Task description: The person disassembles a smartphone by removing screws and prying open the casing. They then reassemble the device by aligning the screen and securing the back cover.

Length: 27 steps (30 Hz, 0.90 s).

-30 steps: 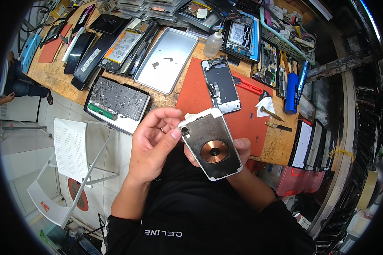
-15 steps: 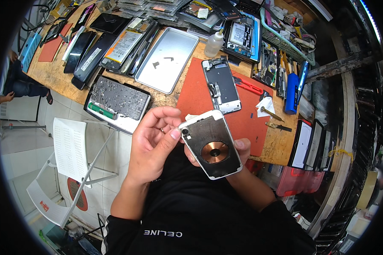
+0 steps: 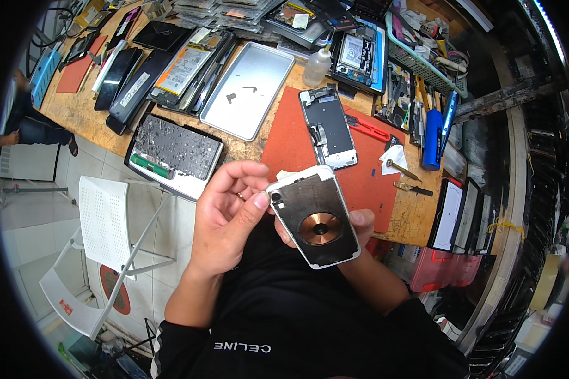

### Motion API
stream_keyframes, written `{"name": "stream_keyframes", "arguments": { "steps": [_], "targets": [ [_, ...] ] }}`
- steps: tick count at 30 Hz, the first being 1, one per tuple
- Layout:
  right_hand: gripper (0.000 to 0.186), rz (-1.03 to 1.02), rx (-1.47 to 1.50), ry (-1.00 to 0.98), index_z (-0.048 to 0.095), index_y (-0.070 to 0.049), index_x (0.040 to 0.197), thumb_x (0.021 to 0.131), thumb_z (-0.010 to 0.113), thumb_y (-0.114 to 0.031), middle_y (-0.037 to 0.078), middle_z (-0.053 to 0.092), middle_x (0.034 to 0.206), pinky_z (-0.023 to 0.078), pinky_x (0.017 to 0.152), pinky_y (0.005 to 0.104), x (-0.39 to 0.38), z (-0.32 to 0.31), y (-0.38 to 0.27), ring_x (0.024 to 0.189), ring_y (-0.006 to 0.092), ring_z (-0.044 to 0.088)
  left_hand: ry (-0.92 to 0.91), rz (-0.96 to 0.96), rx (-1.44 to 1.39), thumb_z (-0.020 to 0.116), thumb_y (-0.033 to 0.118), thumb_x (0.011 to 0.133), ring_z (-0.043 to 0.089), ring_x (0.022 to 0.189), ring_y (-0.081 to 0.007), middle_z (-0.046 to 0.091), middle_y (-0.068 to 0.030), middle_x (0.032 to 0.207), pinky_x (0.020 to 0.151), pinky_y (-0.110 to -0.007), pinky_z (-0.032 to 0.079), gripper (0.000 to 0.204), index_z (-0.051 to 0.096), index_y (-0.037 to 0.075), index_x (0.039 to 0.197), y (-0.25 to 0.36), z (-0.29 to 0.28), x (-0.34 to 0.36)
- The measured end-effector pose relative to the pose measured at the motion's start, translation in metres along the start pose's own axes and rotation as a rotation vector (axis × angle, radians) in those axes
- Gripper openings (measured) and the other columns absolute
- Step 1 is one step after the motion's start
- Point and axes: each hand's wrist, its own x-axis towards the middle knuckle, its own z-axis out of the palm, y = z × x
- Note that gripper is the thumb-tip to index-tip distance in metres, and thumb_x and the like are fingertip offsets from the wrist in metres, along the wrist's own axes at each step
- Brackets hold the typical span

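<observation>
Over the near edge of the bench is a phone housing (image 3: 303, 202) with a white frame, a black inner back and a round copper coil. My right hand (image 3: 362, 220) grips its lower part, thumb on the right edge and fingertips showing at the left edge; the rest of that hand is hidden behind it. At the upper left corner, beside the camera lens, the thumb and index finger of my left hand (image 3: 224, 218) close on the edge, with the other fingers loosely curled. A detached phone screen (image 3: 330, 129), back side up, lies beyond on the red mat (image 3: 291, 129).
A metal tray (image 3: 246, 88) with small dark parts stands behind the mat. Left of it are a screw-covered pad (image 3: 177, 142) with a green tool and several phones. A red cutter (image 3: 368, 128), tweezers (image 3: 413, 189), a bottle (image 3: 317, 67) and a blue tool (image 3: 432, 140) lie farther right.
The phone housing has shifted very slightly downward in my hands. Both hands keep nearly the same grip.
</observation>
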Motion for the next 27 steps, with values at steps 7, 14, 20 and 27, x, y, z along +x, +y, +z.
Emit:
{"name": "stream_keyframes", "arguments": {
  "steps": [7,14,20,27],
  "targets": [
    [0.109,0.014,0.018,0.037,0.045,0.013,0.153,0.083,0.074,-0.064,0.027,0.065,0.118,0.049,0.070,0.0351,0.001,0.003,0.002,0.093,0.0292,0.063,0.013,-0.004,-0.033,0.067,-0.001,0.107,0.066,0.101,-0.0110,0.067,-0.0057,0.116,0.092,-0.027,0.056,0.034,0.057,-0.003,0.140,0.002,0.000,0.000],
    [0.110,0.031,0.048,-0.018,0.042,0.012,0.156,0.082,0.075,-0.063,0.027,0.064,0.122,0.049,0.070,0.0349,0.003,-0.007,0.005,0.094,0.0283,0.063,0.029,-0.017,-0.053,0.068,0.001,0.107,0.067,0.099,-0.0117,0.069,-0.0072,0.115,0.092,-0.027,0.057,0.037,0.055,-0.003,0.142,0.000,-0.002,0.002],
    [0.109,0.038,0.121,-0.016,0.042,0.012,0.157,0.083,0.076,-0.060,0.028,0.065,0.122,0.051,0.075,0.0366,0.003,-0.012,0.005,0.100,0.0298,0.063,0.086,-0.009,-0.056,0.069,0.003,0.107,0.071,0.100,-0.0148,0.071,-0.0094,0.119,0.091,-0.030,0.059,0.037,0.057,-0.002,0.142,-0.005,-0.002,0.005],
    [0.103,0.026,0.157,-0.063,0.046,0.011,0.155,0.084,0.076,-0.057,0.029,0.064,0.123,0.050,0.080,0.0384,0.002,-0.020,0.005,0.104,0.0325,0.061,0.181,0.090,-0.003,0.067,0.008,0.109,0.067,0.093,-0.0130,0.070,-0.0057,0.107,0.086,-0.031,0.057,0.020,0.064,-0.001,0.128,-0.006,-0.013,0.008]
  ]
}}
